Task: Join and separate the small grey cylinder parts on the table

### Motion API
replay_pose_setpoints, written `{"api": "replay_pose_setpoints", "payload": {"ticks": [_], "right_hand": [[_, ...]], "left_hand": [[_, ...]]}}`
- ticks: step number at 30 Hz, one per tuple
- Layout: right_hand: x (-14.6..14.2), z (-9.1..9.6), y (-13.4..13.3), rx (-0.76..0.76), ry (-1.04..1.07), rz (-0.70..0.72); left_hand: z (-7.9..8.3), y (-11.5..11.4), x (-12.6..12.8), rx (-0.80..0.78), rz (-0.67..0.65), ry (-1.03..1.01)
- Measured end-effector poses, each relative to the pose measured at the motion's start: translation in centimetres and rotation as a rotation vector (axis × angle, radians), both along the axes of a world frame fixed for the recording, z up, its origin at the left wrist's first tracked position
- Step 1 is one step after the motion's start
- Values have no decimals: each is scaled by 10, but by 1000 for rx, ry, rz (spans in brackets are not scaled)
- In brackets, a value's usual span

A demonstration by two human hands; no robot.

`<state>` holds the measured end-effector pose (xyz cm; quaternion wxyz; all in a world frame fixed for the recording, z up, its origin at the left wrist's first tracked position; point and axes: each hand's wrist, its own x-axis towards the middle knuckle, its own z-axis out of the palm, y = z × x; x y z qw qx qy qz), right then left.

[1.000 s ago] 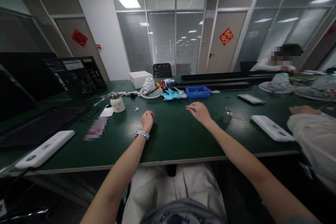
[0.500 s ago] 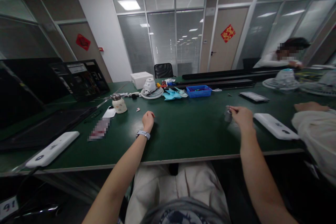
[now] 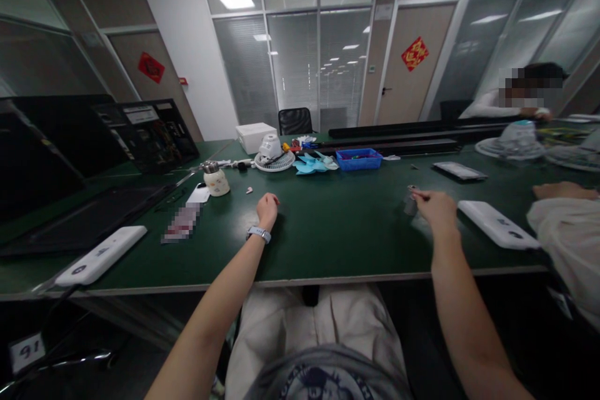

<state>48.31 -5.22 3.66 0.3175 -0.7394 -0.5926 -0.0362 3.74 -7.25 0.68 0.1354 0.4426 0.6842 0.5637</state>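
My right hand (image 3: pixel 437 207) is over the right half of the green table (image 3: pixel 328 225), its thumb and fingers pinched on the top of a small grey object (image 3: pixel 410 204). That object hangs down from the fingertips and is smeared by motion, so its kind is unclear. My left hand (image 3: pixel 267 209) rests on the table left of centre, with a watch (image 3: pixel 259 234) on its wrist. Its fingers are curled in, and whatever they may hold is hidden. A small pale pinkish piece (image 3: pixel 249 190) lies just left of this hand.
White oblong units lie at left (image 3: pixel 103 256) and right (image 3: pixel 497 225). Behind are a jar (image 3: pixel 216 180), a fan part (image 3: pixel 270 153), blue fan blades (image 3: pixel 313 164) and a blue basket (image 3: pixel 359 160). A co-worker's sleeve (image 3: pixel 565 225) is close on the right; another person sits beyond.
The view has shifted slightly. The grey object in my right hand looks more blurred and paler than before. Both hands stay at about the same places on the table.
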Motion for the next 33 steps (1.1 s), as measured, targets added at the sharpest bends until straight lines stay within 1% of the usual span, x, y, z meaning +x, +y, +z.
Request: {"api": "replay_pose_setpoints", "payload": {"ticks": [5, 8, 10, 13, 16, 17, 19, 21, 22, 24, 27, 29, 30, 31, 33], "right_hand": [[9, -11, 8, 21, 35, 11], [16, -20, 14, 63, 46, -7], [20, -22, 17, 76, 44, -14], [19, -16, 18, 128, -10, -19], [11, -2, 22, 172, -68, -70], [7, 3, 26, 149, -76, -93], [3, 8, 37, 55, -82, -126], [1, 8, 49, -28, -84, -137], [2, 7, 55, -43, -83, -134], [5, 2, 64, -29, -77, -118], [6, -1, 65, -26, -92, -118], [-2, 1, 59, -15, -144, -135], [-10, 2, 54, 21, -178, -126], [-22, 4, 49, 76, -212, -95], [-55, 6, 39, 198, -264, 43]], "left_hand": [[-2, 1, -1, -1, 1, 16], [-4, 3, -2, 1, -3, 19], [-5, 4, -3, 0, -4, 19], [-5, 5, -3, -5, -8, 17], [-5, 5, -2, -12, -15, 28], [-4, 4, -1, -13, -15, 34], [-3, 2, 0, -14, -11, 40], [-1, 1, 1, -16, -4, 39], [-1, 0, 2, -19, -2, 37], [0, -1, 3, -26, -4, 38], [-1, 0, 3, -23, -19, 40], [-2, 1, 4, -17, -31, 33], [-3, 1, 4, -13, -42, 24], [-3, 1, 5, -5, -60, 15], [-3, 1, 9, 25, -121, 5]]}}
